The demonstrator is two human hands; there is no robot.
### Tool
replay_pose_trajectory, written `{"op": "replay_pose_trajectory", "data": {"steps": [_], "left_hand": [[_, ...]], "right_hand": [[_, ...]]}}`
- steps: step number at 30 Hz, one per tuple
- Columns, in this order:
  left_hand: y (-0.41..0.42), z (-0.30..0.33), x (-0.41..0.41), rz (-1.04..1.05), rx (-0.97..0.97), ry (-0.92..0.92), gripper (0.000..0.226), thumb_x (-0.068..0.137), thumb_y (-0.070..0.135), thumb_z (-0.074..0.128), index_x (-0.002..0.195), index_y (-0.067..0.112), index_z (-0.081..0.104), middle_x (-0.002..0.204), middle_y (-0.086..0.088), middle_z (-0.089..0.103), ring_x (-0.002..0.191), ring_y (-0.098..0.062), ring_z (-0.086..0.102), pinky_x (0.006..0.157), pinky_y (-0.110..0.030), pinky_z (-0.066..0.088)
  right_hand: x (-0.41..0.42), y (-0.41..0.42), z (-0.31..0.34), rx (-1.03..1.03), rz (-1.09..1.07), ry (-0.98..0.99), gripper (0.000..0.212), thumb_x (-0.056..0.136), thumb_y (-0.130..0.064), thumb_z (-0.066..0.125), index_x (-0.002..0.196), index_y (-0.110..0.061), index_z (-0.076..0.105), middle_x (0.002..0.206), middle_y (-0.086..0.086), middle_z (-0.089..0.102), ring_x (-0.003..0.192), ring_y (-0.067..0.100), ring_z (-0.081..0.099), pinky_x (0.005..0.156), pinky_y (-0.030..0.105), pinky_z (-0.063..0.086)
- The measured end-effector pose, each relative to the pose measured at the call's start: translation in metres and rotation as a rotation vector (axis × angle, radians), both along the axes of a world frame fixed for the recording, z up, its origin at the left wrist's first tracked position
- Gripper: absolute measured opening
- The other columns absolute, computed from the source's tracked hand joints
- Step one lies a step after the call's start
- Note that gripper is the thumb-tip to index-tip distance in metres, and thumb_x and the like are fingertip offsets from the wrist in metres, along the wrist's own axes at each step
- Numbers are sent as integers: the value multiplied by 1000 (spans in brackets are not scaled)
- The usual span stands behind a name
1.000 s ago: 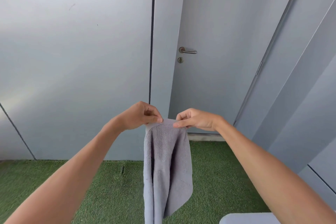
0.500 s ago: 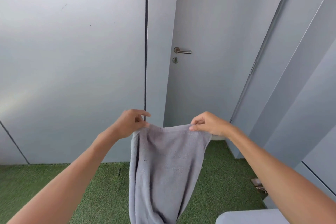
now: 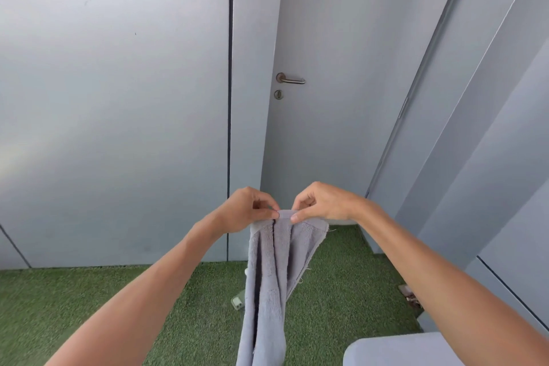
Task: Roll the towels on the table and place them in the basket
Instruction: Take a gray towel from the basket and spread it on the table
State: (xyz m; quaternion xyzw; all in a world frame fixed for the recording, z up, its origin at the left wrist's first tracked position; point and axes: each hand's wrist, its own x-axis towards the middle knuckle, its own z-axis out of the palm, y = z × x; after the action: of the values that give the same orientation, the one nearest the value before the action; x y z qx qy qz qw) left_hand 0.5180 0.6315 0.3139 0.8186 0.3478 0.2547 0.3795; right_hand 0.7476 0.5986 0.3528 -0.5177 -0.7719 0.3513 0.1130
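We log our left hand (image 3: pixel 248 209) first: raised in front of us, thumb and forefinger pinching the top hem of a grey terry towel (image 3: pixel 271 273), the other fingers curled. Our right hand (image 3: pixel 322 202) pinches the same hem just beside it, fingertips (image 3: pixel 294 218) pressed on the cloth; the two hands are close together, nearly touching, with only a short stretch of hem between them.

The towel hangs in the air from that pinched hem, gathered into long vertical folds, one loose corner jutting out under the right hand, a few threads trailing from its edge. Its lower end runs out of view at the bottom.

Below the towel lies green artificial turf (image 3: pixel 89 300). A small pale object (image 3: pixel 237 303) sits on the turf just left of the towel; we cannot tell what it is. A small brownish item (image 3: pixel 408 294) lies on the turf well to the towel's right, also unclear.

To the lower right of the towel, the rounded corner of a pale grey surface (image 3: pixel 392 349) shows.

Behind the towel stands a grey door (image 3: pixel 341 68) with a metal lever handle (image 3: pixel 291 79) and a round lock (image 3: pixel 278 94) under it. Grey wall panels (image 3: pixel 113 98) flank the door.
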Motion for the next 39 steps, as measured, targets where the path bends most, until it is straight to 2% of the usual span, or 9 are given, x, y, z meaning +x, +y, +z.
{"op": "replay_pose_trajectory", "data": {"steps": [2,5,10,15,23,28,31,34,39], "left_hand": [[4,0,-7,47,30,29,12,86,18,71,76,25,70,50,15,46,49,-5,34,51,-13,26],[14,-4,-23,114,40,42,16,84,25,73,72,35,71,59,5,49,54,-9,33,54,-21,28],[12,-6,-21,95,-27,-12,13,81,23,77,90,30,72,72,-16,65,59,-10,48,59,-23,38],[-1,2,-11,9,-130,-201,38,80,9,76,106,16,49,79,-13,70,64,-13,59,62,-18,44],[-13,-8,-32,59,-143,-232,41,77,12,79,92,18,42,84,-13,73,72,-16,64,70,-24,50],[-21,-45,-53,71,-167,-2,24,79,26,78,97,22,62,83,-3,73,71,-17,65,73,-32,54],[-25,-62,-71,152,-187,44,14,82,36,73,86,23,75,84,8,74,84,-11,69,82,-29,53],[-24,-65,-88,206,-238,38,11,82,31,75,88,22,77,87,11,75,88,-4,69,86,-21,51],[-20,-81,-97,119,-173,370,3,84,28,73,87,28,73,88,14,73,88,4,65,88,-19,46]], "right_hand": [[13,0,-10,-57,-30,-53,20,82,-33,75,90,-15,73,88,14,71,71,13,58,69,33,45],[33,-4,-22,-74,-97,-40,20,86,-29,72,93,-10,71,87,7,72,75,12,65,71,31,49],[21,1,-18,88,-177,96,17,87,-21,70,104,-16,70,85,9,71,70,10,63,81,36,55],[-18,4,-6,70,-73,139,56,87,-19,71,138,-30,51,73,1,59,66,10,59,73,12,44],[-42,16,-21,-69,-7,181,14,84,-18,74,98,-15,71,83,11,69,75,22,61,77,53,50],[-35,18,-12,50,-57,173,7,86,-13,72,92,-9,70,82,0,72,75,17,64,74,36,55],[-13,21,-4,108,-91,106,6,86,-15,72,90,-10,70,79,-4,73,70,22,64,73,39,55],[16,20,-3,155,-160,29,5,86,-14,72,89,-12,70,78,-5,73,65,25,65,74,39,55],[39,12,-11,167,-293,74,6,86,-14,71,91,-10,70,82,5,74,67,22,65,72,35,55]]}}
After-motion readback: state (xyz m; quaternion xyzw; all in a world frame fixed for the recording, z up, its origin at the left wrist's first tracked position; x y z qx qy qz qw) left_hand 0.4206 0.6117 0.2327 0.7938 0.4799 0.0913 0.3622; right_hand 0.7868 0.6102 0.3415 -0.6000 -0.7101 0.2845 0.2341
